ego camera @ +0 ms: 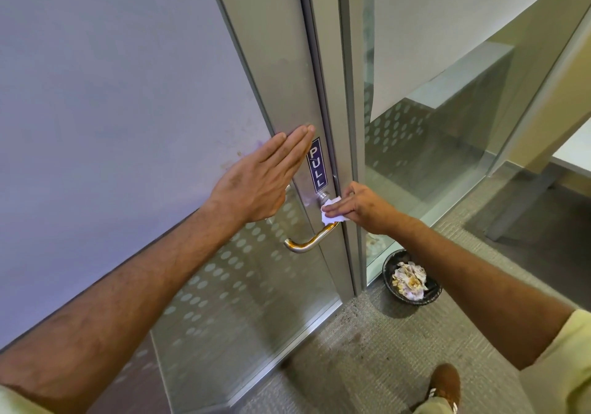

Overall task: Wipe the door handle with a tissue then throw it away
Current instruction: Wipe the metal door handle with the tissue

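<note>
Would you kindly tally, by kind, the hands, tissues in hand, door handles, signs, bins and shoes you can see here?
Hands: 2, left hand flat on the door, right hand on the tissue
Tissue in hand: 1, white tissue
Door handle: 1, metal door handle
Sign: 1, PULL sign
Bin: 1, black bin
Shoe: 1, brown shoe
Total: 7

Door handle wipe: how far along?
Done: nothing clearly finished. In hand: the right hand presses a white tissue on the upper end of the door handle, just under the PULL sticker; the left hand lies flat on the door frame. Left: the handle's lower curve, then dropping the tissue in the black bin on the floor.
</note>
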`<state>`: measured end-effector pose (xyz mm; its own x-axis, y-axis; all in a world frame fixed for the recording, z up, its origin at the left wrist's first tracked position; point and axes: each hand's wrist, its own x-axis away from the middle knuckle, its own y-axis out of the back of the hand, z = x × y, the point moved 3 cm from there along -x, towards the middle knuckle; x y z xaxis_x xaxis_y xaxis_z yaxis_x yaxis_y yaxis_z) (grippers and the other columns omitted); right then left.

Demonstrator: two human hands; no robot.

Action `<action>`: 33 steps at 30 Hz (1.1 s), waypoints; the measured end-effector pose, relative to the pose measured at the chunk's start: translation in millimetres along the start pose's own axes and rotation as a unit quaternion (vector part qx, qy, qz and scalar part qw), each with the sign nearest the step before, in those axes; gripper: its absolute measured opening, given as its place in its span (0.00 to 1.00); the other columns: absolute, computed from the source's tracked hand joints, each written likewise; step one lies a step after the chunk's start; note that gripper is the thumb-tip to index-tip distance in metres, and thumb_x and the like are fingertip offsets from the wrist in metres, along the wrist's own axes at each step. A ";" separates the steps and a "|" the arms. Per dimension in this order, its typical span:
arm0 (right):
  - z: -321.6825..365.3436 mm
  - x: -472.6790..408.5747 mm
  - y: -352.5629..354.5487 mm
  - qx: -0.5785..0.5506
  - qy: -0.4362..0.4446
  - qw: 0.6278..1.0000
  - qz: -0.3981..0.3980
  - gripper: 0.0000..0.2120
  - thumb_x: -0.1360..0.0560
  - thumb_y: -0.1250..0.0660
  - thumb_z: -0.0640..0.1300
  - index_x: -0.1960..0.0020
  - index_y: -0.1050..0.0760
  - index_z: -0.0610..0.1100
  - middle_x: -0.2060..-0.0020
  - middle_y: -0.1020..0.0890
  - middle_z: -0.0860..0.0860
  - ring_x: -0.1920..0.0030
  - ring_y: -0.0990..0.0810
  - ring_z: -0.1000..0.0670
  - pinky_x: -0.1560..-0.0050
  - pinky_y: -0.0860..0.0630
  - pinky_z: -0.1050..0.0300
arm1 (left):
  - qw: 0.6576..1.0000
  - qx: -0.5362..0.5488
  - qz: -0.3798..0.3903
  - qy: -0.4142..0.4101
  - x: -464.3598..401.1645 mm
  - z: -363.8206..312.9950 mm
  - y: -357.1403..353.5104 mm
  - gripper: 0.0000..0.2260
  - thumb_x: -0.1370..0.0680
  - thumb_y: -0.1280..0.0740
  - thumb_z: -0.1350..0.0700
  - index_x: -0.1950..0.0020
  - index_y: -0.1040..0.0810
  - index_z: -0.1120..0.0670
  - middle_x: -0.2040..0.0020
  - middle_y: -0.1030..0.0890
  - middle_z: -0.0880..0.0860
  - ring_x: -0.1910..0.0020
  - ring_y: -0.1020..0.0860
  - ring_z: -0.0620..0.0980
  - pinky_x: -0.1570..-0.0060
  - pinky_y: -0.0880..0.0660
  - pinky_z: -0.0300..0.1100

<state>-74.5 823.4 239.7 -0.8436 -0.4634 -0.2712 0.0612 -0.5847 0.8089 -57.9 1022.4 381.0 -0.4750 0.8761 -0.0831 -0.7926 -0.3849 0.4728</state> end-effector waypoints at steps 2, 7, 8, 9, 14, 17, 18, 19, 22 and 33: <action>2.5 2.6 -3.6 -0.026 -0.028 0.999 0.006 0.10 0.25 0.30 0.40 0.44 0.17 0.44 0.51 0.14 0.46 0.51 0.27 0.46 0.53 0.26 0.54 | 1.000 -0.003 0.001 0.003 -0.3 0.7 0.3 0.39 0.18 0.52 0.45 0.15 0.58 0.68 0.14 0.56 0.65 0.13 0.52 0.59 0.15 0.54 0.53; 16.1 14.1 -18.4 -0.099 -0.092 0.991 -0.010 0.10 0.23 0.34 0.38 0.44 0.17 0.43 0.55 0.26 0.56 0.50 0.29 0.50 0.47 0.27 0.60 | 1.000 -0.004 0.001 0.005 0.4 0.9 1.4 0.39 0.18 0.52 0.45 0.15 0.58 0.68 0.14 0.56 0.65 0.13 0.52 0.59 0.14 0.52 0.52; 17.2 15.7 -21.1 -0.094 -0.107 0.990 -0.016 0.10 0.22 0.35 0.38 0.44 0.17 0.43 0.52 0.24 0.50 0.48 0.28 0.48 0.44 0.26 0.56 | 1.000 -0.005 0.000 0.004 0.6 0.9 1.8 0.39 0.18 0.51 0.45 0.15 0.58 0.68 0.13 0.56 0.64 0.13 0.52 0.59 0.14 0.51 0.52; 17.7 17.0 -23.4 -0.081 -0.120 0.989 -0.020 0.11 0.22 0.35 0.40 0.44 0.17 0.44 0.48 0.23 0.45 0.46 0.27 0.46 0.42 0.26 0.52 | 1.000 -0.005 0.000 0.003 0.7 0.8 2.4 0.39 0.18 0.51 0.45 0.15 0.58 0.68 0.13 0.55 0.64 0.13 0.51 0.59 0.14 0.50 0.52; 33.1 18.2 -28.5 -0.024 -0.093 0.995 -0.038 0.09 0.23 0.33 0.40 0.47 0.16 0.45 0.35 0.24 0.38 0.34 0.28 0.40 0.30 0.33 0.42 | 1.000 -0.009 -0.002 0.001 0.3 1.4 3.4 0.39 0.18 0.51 0.45 0.15 0.57 0.68 0.13 0.54 0.64 0.13 0.50 0.59 0.15 0.48 0.52; 46.0 8.3 -37.6 0.039 -0.069 0.997 0.010 0.11 0.22 0.35 0.40 0.44 0.17 0.46 0.43 0.18 0.40 0.37 0.24 0.42 0.26 0.47 0.51 | 1.000 -0.013 0.002 -0.002 0.5 1.1 2.9 0.39 0.18 0.53 0.44 0.15 0.57 0.68 0.14 0.55 0.65 0.13 0.51 0.60 0.15 0.48 0.52; 51.0 3.9 -41.8 0.047 -0.077 0.995 0.040 0.12 0.21 0.37 0.41 0.42 0.18 0.46 0.46 0.16 0.42 0.39 0.23 0.44 0.25 0.50 0.54 | 1.000 -0.013 0.002 -0.002 0.5 0.9 3.1 0.39 0.18 0.52 0.45 0.15 0.57 0.68 0.14 0.55 0.65 0.13 0.50 0.59 0.15 0.48 0.52; 56.3 -0.4 -44.7 0.044 -0.089 0.993 0.066 0.13 0.20 0.39 0.41 0.40 0.19 0.46 0.48 0.16 0.42 0.42 0.22 0.45 0.25 0.51 0.55 | 1.000 -0.012 0.002 -0.001 0.2 0.7 3.3 0.39 0.18 0.52 0.45 0.15 0.57 0.68 0.13 0.54 0.65 0.13 0.50 0.59 0.15 0.47 0.52; 71.8 -8.9 -53.3 0.037 -0.114 0.988 0.092 0.13 0.21 0.39 0.37 0.42 0.19 0.43 0.54 0.15 0.41 0.50 0.23 0.44 0.27 0.44 0.55 | 1.000 -0.004 0.003 -0.001 -0.2 0.6 3.6 0.39 0.18 0.51 0.45 0.15 0.56 0.68 0.13 0.54 0.64 0.13 0.50 0.59 0.15 0.45 0.51; 128.4 -16.8 -70.1 0.064 -0.245 0.967 0.010 0.17 0.34 0.32 0.27 0.52 0.19 0.44 0.59 0.18 0.43 0.55 0.20 0.42 0.62 0.32 0.55 | 1.000 -0.007 0.007 -0.004 -0.2 1.2 5.6 0.39 0.18 0.52 0.46 0.15 0.57 0.69 0.14 0.54 0.65 0.13 0.50 0.60 0.15 0.46 0.52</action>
<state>-133.1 957.7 254.5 -0.9964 -0.0849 -0.0005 0.0403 -0.4778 0.8775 -61.9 1020.5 384.7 -0.4833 0.8727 -0.0702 -0.7910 -0.4009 0.4622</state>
